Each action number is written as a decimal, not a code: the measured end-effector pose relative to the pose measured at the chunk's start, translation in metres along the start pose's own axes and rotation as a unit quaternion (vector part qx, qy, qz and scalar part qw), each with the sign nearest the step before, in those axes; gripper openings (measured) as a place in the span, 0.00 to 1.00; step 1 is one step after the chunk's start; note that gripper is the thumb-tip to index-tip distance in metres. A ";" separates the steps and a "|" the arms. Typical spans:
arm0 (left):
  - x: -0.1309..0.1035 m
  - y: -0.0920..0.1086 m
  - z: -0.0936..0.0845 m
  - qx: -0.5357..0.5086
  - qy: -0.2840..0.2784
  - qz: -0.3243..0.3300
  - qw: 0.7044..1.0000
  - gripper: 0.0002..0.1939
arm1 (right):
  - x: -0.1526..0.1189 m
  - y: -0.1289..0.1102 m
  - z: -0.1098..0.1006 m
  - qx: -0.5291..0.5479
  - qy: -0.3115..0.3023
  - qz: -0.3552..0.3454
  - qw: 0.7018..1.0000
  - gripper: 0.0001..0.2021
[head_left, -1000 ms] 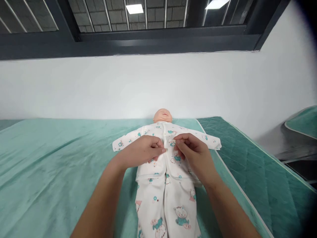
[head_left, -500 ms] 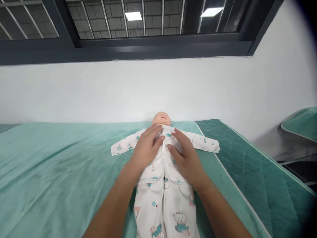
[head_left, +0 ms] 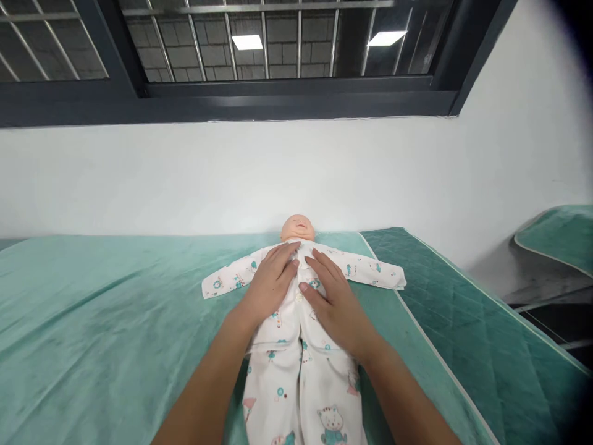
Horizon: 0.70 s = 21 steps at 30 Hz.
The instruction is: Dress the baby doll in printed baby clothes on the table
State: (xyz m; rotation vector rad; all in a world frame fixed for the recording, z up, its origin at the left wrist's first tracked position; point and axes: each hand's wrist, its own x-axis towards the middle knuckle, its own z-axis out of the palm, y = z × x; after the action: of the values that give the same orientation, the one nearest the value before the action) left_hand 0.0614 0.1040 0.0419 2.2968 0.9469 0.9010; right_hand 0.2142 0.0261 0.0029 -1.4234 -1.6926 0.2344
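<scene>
At nine o'clock from the doll [head_left: 298,231], a big green sheet [head_left: 106,334] spreads out, with long creases in it. Closer in, also at nine o'clock, one white sleeve [head_left: 229,279] sticks straight out to the side. Next is the person's left hand [head_left: 272,284], lying flat on the front of the shirt [head_left: 293,318]. Its fingers are nearly straight and close to each other, and the thumb is a bit apart.

The doll lies on its back in the middle, on the green sheet. Its bald head [head_left: 298,224] is at twelve o'clock, near the white wall [head_left: 231,179]. Its white pants [head_left: 273,402], with little animals on them, reach down to six o'clock. A window [head_left: 287,106] with metal bars is high up at twelve o'clock.

The person's right hand [head_left: 339,309] is at four o'clock, flat on the shirt too. Its fingers are side by side, with the thumb out wider, near a small button [head_left: 299,297]. At three o'clock, the other sleeve [head_left: 375,274] reaches over the sheet's pale edge onto a dark green quilt [head_left: 454,309]. Far out at three o'clock, more green cloth [head_left: 560,238] sticks out by the wall.
</scene>
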 end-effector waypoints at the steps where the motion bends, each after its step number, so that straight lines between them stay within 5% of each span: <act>1: 0.000 0.001 0.000 -0.004 -0.001 -0.004 1.000 0.22 | 0.000 0.000 0.000 0.002 -0.001 0.000 1.000 0.25; 21: 0.000 -0.003 0.004 -0.017 0.018 -0.020 1.000 0.24 | 0.001 -0.004 -0.001 0.011 0.005 0.020 1.000 0.24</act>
State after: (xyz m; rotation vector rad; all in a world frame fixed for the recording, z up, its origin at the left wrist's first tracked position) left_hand 0.0627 0.1054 0.0376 2.2335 0.9813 0.9365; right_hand 0.2121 0.0253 0.0062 -1.4405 -1.6507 0.2668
